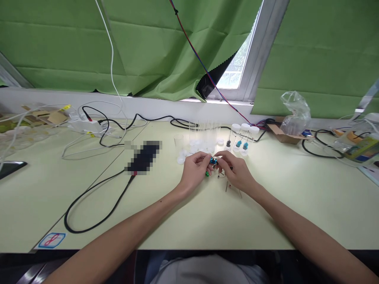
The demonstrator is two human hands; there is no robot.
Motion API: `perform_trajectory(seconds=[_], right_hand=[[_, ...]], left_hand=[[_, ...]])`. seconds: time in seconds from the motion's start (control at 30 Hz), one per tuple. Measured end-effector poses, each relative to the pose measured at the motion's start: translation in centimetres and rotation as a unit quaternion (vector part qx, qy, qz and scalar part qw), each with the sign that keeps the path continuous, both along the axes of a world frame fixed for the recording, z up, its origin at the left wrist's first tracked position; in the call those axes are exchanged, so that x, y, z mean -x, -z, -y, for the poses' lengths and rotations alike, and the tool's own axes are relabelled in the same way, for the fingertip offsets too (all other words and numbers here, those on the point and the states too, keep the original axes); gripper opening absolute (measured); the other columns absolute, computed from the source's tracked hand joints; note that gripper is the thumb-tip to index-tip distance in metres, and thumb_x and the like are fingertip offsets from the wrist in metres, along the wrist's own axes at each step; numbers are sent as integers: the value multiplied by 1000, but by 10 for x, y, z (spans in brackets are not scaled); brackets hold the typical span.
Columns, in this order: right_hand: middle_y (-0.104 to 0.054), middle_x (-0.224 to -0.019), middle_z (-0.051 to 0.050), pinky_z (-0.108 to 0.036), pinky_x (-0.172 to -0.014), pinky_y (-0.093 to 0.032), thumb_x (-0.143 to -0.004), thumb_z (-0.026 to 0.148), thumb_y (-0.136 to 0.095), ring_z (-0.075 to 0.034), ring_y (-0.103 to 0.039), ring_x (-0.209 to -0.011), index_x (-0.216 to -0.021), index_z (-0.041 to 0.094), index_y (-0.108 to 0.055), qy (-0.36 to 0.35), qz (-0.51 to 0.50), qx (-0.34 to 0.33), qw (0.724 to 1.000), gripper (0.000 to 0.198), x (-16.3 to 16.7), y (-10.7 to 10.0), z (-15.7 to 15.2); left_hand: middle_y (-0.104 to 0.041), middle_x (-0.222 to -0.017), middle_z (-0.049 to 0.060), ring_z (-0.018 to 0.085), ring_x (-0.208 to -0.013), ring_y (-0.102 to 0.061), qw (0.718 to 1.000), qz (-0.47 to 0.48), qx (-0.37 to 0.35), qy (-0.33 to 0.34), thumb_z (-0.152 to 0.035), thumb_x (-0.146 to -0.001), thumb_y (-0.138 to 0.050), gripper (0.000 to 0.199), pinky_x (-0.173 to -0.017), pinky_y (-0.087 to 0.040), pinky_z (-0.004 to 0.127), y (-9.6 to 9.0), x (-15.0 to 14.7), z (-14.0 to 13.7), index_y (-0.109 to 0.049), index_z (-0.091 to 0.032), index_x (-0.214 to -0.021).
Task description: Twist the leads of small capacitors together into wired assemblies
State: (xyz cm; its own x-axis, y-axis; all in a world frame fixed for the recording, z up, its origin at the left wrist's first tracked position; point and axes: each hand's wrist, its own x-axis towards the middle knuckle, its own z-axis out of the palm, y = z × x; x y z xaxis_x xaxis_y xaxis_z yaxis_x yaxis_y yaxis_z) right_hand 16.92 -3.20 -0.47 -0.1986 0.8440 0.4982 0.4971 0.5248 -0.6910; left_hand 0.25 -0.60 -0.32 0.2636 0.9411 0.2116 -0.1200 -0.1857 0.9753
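A small shiny blue piece [213,161] is pinched in the fingertips of my left hand [195,167], above the middle of the table. At its right end, the fingertips of my right hand [235,167] close on it or on a small dark part beside it. Its exact kind is too small to make out. Just below my left fingers shows a small green piece [207,174]. Thin brown sticks [233,189] lie below my right hand, partly hidden by it. Behind my hands stand several clear plastic tubes [204,134].
Clear tubes with white caps [245,128] hold dark and teal pieces at the back. A black cable [68,213] loops left, joined to a pixelated dark device [145,156]. A cardboard box [284,134] with a plastic bag [294,114] sits back right. A power strip [89,125] lies back left.
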Motion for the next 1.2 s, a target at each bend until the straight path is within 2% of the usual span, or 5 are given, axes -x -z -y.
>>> perform_trajectory(seconds=[0.27, 0.6, 0.83, 1.03, 1.2], right_hand=[[-68, -96, -6, -27, -55, -52, -90, 37, -62, -16, -65, -70, -106, 21, -57, 8, -1, -13, 1000, 22, 0, -2, 1], [-67, -80, -3, -27, -58, -49, -95, 35, -56, -15, -63, -66, -94, 20, -61, 12, 9, -1, 1000, 16, -1, 0, -1], [-62, -61, 0, -28, -60, -44, -102, 39, -38, -13, -55, -55, -66, 20, -55, 28, 55, 40, 997, 45, 0, -3, 0], [-67, -80, -2, -26, -55, -47, -92, 42, -59, -14, -61, -63, -95, 20, -59, 24, 5, 26, 999, 22, 0, -4, 2], [-66, -78, -2, -26, -57, -49, -92, 38, -60, -15, -62, -65, -92, 20, -58, 18, 9, 10, 1000, 17, 0, -1, 1]], left_hand=[[-63, -62, 2, 12, -52, -58, 1000, -1, -13, -11, -43, -87, -63, 29, -58, -49, 28, -1, 1, 0, -65, -15, -82], [-63, -61, 1, 12, -51, -58, 1000, 3, -7, -9, -42, -87, -64, 27, -56, -48, 27, 0, 1, 1, -65, -15, -83], [-63, -64, 2, 13, -53, -59, 1000, 5, -12, 3, -41, -86, -65, 27, -54, -49, 28, 2, -2, 1, -64, -15, -81], [-62, -61, 1, 12, -51, -58, 1000, 1, -13, -12, -39, -88, -63, 25, -56, -48, 27, 0, -1, 2, -64, -14, -82], [-62, -59, 1, 12, -50, -57, 1000, 0, -3, -12, -38, -88, -63, 25, -56, -48, 27, -1, -1, 3, -64, -14, -81]])
